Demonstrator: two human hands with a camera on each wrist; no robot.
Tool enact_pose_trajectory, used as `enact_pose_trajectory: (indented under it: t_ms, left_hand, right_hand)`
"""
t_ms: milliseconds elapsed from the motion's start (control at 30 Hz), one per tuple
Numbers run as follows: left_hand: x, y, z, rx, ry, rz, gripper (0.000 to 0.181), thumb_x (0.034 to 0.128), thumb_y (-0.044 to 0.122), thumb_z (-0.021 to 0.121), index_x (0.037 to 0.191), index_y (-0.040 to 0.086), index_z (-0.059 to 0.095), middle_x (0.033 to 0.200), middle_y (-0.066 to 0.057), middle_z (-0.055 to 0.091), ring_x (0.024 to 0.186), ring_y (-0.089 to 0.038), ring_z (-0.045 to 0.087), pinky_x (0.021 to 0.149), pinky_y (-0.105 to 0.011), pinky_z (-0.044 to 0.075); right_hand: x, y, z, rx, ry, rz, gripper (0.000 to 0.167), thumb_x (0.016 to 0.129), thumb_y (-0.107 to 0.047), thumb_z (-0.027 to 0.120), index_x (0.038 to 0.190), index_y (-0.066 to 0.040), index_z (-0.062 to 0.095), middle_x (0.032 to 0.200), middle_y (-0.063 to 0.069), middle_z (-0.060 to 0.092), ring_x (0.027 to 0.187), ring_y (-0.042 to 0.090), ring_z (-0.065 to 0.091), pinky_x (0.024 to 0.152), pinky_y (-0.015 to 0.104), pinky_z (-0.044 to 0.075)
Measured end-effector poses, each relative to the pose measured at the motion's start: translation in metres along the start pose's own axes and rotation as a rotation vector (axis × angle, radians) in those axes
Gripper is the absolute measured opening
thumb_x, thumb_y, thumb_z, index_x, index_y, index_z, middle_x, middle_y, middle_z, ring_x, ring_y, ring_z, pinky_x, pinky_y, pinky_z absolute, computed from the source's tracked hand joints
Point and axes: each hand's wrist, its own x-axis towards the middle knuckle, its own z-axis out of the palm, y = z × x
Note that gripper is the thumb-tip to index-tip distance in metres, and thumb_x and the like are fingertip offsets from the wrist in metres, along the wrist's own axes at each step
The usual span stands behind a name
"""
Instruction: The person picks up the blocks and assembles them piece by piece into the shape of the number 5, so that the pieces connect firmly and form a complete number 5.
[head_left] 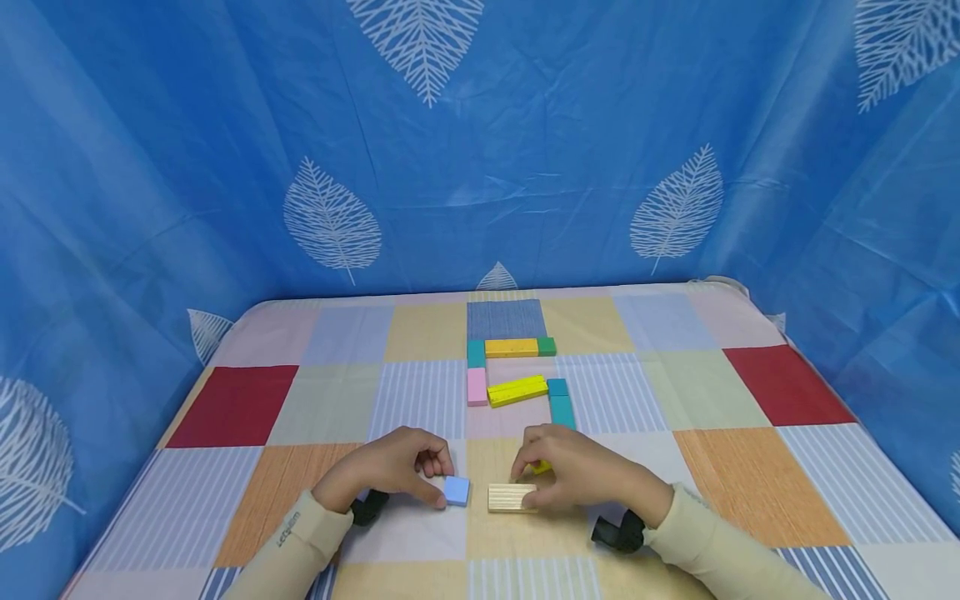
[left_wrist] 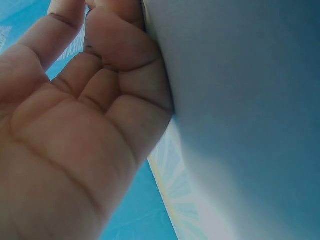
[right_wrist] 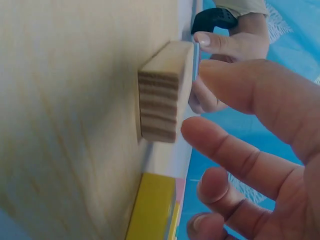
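Observation:
In the head view my left hand (head_left: 397, 467) pinches a small light-blue block (head_left: 457, 491) lying on the cloth; the right wrist view shows its thumb and a finger at the block's edges. The left wrist view shows my left palm (left_wrist: 75, 130) and bent fingers, with no block visible. My right hand (head_left: 581, 467) hovers over a plain wooden block (head_left: 508, 498). Its thumb and index finger (right_wrist: 215, 137) are apart beside the striped wooden block (right_wrist: 159, 105), not closed round it. A yellow block (right_wrist: 152, 207) lies near that hand, partly hidden in the head view.
Farther back on the patchwork cloth (head_left: 322, 408) lie teal (head_left: 476, 353), orange-yellow (head_left: 512, 348), green (head_left: 547, 347), pink (head_left: 477, 387) and yellow (head_left: 517, 390) blocks, with more teal blocks (head_left: 561, 407) at their right. A blue leaf-patterned curtain (head_left: 495, 192) stands behind.

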Motion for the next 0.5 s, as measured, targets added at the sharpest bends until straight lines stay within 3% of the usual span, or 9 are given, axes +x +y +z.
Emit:
enact_pose_trajectory:
  t_ms: [267, 500]
  left_hand:
    - [-0.0012, -0.0005, -0.0005, 0.002, 0.005, 0.005, 0.021, 0.0831, 0.007, 0.093, 0.095, 0.009, 0.076, 0.084, 0.007, 0.062, 0.076, -0.005, 0.053, 0.072, -0.023, 0.047]
    - [-0.0006, -0.0005, -0.0004, -0.003, 0.005, 0.006, 0.022, 0.0828, 0.006, 0.094, 0.095, 0.008, 0.075, 0.084, 0.007, 0.062, 0.077, -0.005, 0.053, 0.073, -0.023, 0.047]
  right_hand:
    - [0.0029, -0.0049, 0.0058, -0.033, 0.0, 0.014, 0.015, 0.085, -0.022, 0.091, 0.095, -0.02, 0.08, 0.085, -0.016, 0.054, 0.076, -0.002, 0.042, 0.072, 0.021, 0.04]
    - [0.0044, -0.0084, 0.0074, -0.051, 0.041, 0.06, 0.014, 0.083, -0.019, 0.089, 0.093, -0.02, 0.079, 0.083, -0.015, 0.051, 0.078, 0.0, 0.043, 0.072, 0.023, 0.04]
